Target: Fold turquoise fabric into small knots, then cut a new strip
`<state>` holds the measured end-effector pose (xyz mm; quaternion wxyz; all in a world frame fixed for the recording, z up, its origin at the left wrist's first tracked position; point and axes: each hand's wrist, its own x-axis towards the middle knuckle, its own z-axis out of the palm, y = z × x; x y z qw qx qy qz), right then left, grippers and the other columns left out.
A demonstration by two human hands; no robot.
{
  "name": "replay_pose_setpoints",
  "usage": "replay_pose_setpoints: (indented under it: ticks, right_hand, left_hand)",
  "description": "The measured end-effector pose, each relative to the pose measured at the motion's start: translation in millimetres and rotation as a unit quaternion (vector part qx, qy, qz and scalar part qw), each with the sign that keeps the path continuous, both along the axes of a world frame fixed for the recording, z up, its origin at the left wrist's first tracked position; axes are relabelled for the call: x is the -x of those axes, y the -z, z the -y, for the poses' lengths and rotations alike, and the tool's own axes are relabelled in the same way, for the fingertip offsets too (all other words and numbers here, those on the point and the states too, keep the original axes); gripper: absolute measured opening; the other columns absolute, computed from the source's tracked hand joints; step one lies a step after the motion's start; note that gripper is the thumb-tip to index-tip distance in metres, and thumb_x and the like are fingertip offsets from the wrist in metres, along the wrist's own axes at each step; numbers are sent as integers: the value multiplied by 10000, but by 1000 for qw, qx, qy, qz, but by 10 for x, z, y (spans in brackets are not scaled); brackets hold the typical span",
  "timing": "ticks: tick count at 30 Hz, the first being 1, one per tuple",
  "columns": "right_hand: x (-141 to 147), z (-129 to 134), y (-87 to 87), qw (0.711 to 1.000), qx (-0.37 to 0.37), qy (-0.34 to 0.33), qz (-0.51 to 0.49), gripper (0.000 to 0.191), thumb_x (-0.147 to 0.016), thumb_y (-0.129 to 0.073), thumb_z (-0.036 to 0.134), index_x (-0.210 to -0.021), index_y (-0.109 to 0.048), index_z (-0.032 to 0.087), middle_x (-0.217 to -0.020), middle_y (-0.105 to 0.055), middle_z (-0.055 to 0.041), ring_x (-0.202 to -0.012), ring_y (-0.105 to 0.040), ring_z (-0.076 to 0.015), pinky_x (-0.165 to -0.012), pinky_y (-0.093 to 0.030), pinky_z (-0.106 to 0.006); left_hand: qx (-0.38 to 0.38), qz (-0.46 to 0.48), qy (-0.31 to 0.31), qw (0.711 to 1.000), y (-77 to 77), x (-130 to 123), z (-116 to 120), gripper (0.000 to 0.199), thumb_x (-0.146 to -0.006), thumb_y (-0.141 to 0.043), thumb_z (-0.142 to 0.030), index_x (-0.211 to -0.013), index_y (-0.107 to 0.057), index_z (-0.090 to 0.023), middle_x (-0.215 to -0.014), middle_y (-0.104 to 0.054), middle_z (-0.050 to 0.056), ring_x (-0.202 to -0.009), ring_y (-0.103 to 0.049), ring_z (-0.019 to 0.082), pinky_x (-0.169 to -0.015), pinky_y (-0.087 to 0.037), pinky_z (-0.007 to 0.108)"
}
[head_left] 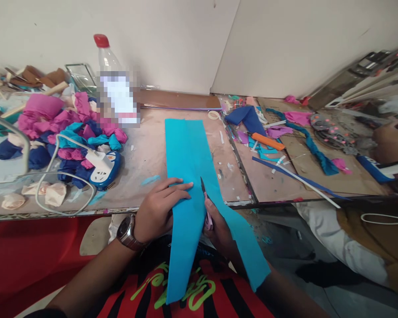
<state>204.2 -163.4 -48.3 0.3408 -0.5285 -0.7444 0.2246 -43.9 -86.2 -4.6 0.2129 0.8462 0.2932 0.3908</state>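
Note:
A long turquoise sheet (189,154), thin paper or cloth, lies on the table and hangs over its front edge toward my lap. My left hand (159,205), with a watch on the wrist, grips its left edge, fingers flat on top and thumb hidden underneath. Scissors (208,216) with pink handles are in my right hand (219,225), closed around them. One dark blade points away from me over the sheet; the other is hidden. Below the blade the sheet is split, and a cut strip (248,247) drapes over my right hand and forearm.
At left lie a heap of crumpled pink and blue pieces (49,115), a blue-and-white power socket (104,170) with a cable, and a bottle (108,57). Scraps and an orange cutter (268,141) lie at right, near another person's hand (389,137). A red chair (36,251) stands left.

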Motion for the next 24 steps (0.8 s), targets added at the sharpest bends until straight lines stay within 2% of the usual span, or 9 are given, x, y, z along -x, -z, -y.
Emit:
replay_pose_setpoints:
  ticks: [3, 7, 12, 16, 20, 22, 24]
  right_hand:
    - [-33, -3, 108, 999, -24, -2, 21, 552, -991, -602, 318, -1541, -547, 329, -1618, -504, -14, -1451, -553, -340, -1261, -424, -526]
    - [-51, -6, 206, 1000, 23, 10, 17, 540, -1001, -597, 356, -1538, -551, 325, -1633, -487, -3, -1470, -532, -334, -1262, -412, -541]
    - [-72, -26, 199, 999, 42, -12, 9, 567, -990, -624, 345, -1549, -532, 349, -1642, -468, 39, -1488, -511, -325, -1286, -379, -525]
    - [-112, -29, 180, 999, 9, -20, 44, 595, -994, -612, 340, -1577, -497, 342, -1653, -454, 25, -1463, -536, -355, -1265, -414, -540]
    - [-136, 1, 219, 998, -11, -31, 54, 622, -1010, -580, 298, -1612, -436, 350, -1656, -460, 7, -1452, -553, -332, -1246, -458, -490]
    - [-125, 9, 251, 999, 3, -18, 35, 609, -1005, -585, 292, -1598, -460, 346, -1655, -466, -9, -1458, -545, -334, -1257, -439, -507]
    - [-81, -6, 266, 999, 46, 1, -21, 573, -969, -650, 332, -1533, -550, 352, -1641, -487, -6, -1476, -519, -357, -1287, -381, -543]
  left_hand:
    - [-2, 1, 5, 1000, -12, 0, 1, 305, -908, -644, -121, -1202, -641, -204, -1386, -712, 112, -1344, -593, 291, -1096, -535, 493]
    - [-5, 10, 4, 1000, -32, -1, 5, 278, -922, -661, -168, -1195, -632, -209, -1353, -729, 115, -1301, -620, 300, -1075, -542, 488]
    - [-5, 13, 0, 1000, -35, -1, 7, 256, -936, -664, -189, -1188, -625, -202, -1336, -738, 110, -1284, -625, 293, -1065, -539, 465]
    - [-2, 14, -2, 1000, -51, 1, 13, 261, -937, -666, -192, -1194, -621, -201, -1338, -736, 113, -1286, -625, 292, -1067, -534, 456]
    - [8, 16, -3, 1000, -69, 4, 21, 252, -943, -661, -195, -1192, -620, -205, -1341, -734, 112, -1283, -626, 293, -1075, -527, 451]
    - [13, 19, -4, 1000, -68, 9, 23, 243, -948, -655, -191, -1188, -619, -205, -1344, -732, 111, -1281, -625, 286, -1074, -526, 440]
    - [18, 25, -2, 1000, -62, 16, 20, 235, -954, -648, -186, -1186, -619, -204, -1342, -733, 109, -1279, -623, 277, -1070, -527, 425]
